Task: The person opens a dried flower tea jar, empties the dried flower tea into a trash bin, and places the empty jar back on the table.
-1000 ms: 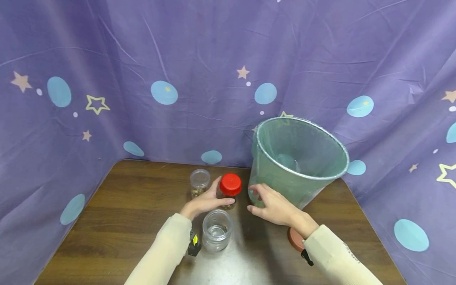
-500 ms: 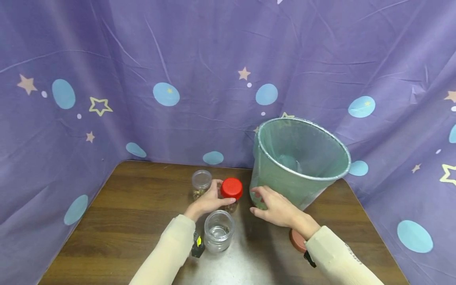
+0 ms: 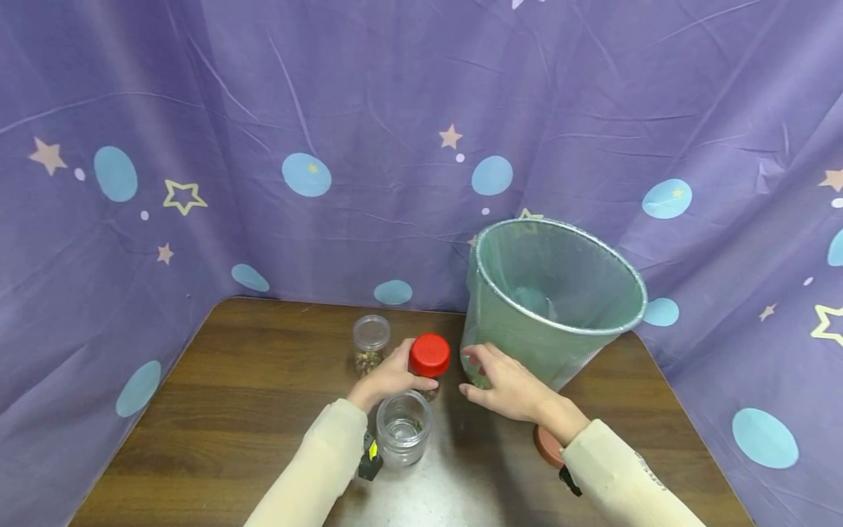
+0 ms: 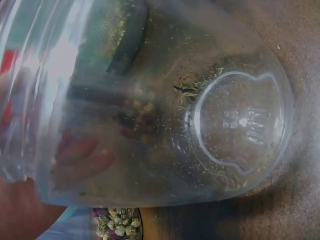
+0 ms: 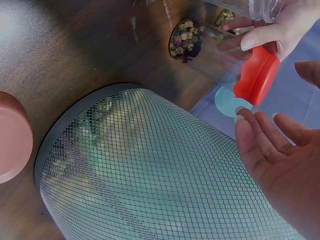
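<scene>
Nearest me, two cream sleeves [image 3: 309,465] reach in over a brown wooden table [image 3: 224,417], a small black device [image 3: 370,462] strapped at the left wrist. Just beside that wrist an open clear jar [image 3: 403,432] stands upright, a few dry greenish shreds and crumbs lying in its bottom. Over on the right, a round pink lid [image 3: 548,445] lies on the wood, partly covered by the right wrist.

A little farther in, the left hand [image 3: 388,377] curls round a red-lidded jar [image 3: 431,359], thumb on the near side and fingers behind, up close to the lid. That jar stands just behind the open one, and dried flower buds [image 5: 186,40] fill its base. The right hand [image 3: 507,384] is half open, its fingers loosely bent and thumb apart, holding nothing; it hangs between the red-lidded jar and a big green mesh bin [image 3: 484,307].

Behind the left hand stands a smaller clear jar [image 3: 371,342] with a pale lid, pale buds in its lower part. The bin sits at the right near the table's back edge, with something blurred and yellowish showing through its mesh low down. Behind everything hangs a purple curtain [image 3: 388,88] patterned with stars and blue ovals.
</scene>
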`<state>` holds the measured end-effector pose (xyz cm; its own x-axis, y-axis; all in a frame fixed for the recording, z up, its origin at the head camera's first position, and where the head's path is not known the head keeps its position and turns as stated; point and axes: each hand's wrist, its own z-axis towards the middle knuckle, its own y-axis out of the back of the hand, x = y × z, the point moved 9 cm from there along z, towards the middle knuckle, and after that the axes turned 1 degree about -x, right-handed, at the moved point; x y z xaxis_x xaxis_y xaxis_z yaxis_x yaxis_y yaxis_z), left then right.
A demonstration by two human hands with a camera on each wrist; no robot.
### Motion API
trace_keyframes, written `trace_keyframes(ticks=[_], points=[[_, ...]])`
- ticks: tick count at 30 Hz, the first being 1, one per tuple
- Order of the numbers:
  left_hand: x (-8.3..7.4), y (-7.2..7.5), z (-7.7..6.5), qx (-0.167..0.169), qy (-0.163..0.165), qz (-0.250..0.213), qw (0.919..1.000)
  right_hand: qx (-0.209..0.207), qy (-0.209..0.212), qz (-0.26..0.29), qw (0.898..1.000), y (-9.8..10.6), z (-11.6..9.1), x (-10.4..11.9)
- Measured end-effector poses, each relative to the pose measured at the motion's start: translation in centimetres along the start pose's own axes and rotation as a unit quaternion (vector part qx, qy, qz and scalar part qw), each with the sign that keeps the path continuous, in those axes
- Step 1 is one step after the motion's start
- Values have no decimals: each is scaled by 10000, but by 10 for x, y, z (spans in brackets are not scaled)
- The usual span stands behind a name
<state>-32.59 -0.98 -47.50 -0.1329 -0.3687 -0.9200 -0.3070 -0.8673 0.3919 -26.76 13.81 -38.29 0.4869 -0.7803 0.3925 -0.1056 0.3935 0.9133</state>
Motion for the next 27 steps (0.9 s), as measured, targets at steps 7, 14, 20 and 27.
trace_keyframes(ticks=[7, 14, 20, 27], points=[[1, -1, -3, -17, 111, -162, 9998, 24, -80, 112, 9999, -3, 0, -1], [0, 3, -4, -213, 43, 124, 9997, 50, -54, 189, 9998, -4, 1, 1], [-4, 4, -4, -277, -113, 471, 9984, -44, -43, 109, 9999, -2, 1, 2], [-18, 6, -6, -488, -398, 696, 9956, -176, -127, 235, 9995, 0, 3, 5]])
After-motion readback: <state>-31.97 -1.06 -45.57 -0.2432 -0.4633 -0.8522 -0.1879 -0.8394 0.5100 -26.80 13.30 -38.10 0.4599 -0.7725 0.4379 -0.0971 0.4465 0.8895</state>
